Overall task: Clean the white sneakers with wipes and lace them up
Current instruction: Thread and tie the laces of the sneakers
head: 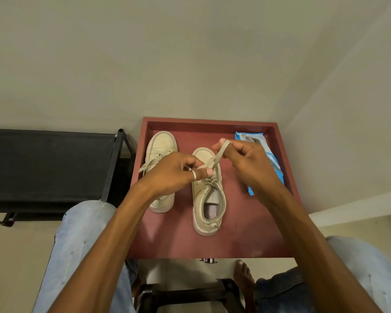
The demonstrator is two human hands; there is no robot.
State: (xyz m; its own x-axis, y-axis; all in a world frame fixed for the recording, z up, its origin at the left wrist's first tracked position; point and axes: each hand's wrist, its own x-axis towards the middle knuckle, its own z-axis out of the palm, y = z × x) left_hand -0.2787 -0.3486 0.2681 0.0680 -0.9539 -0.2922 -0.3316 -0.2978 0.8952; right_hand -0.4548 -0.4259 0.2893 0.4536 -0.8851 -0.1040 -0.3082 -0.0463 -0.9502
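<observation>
Two hands are in the middle of the frame, above a red table (212, 122) with a raised rim. The right hand (246, 162) has its fingers curled and pinches the upper end of one flat beige lace (218, 155) between thumb and forefinger. The lace runs down and to the left, to the left hand (174, 173). The left hand is also closed, and its fingertips pinch the lower part of the same lace just above the eyelets. One silver ring (193, 175) is on a finger of the left hand.

There are two white sneakers on the table, side by side with the toes toward the top of the frame. The lace belongs to the middle sneaker (209, 199), which lies under both hands with its opening visible. The second sneaker (161, 147) stands left of it, partly hidden by the left hand, and is apart from the first.

One blue pack of wipes (252, 137) lies at the right rim of the table, partly behind the right hand. A black rack (50, 166) stands at the left of the frame.
</observation>
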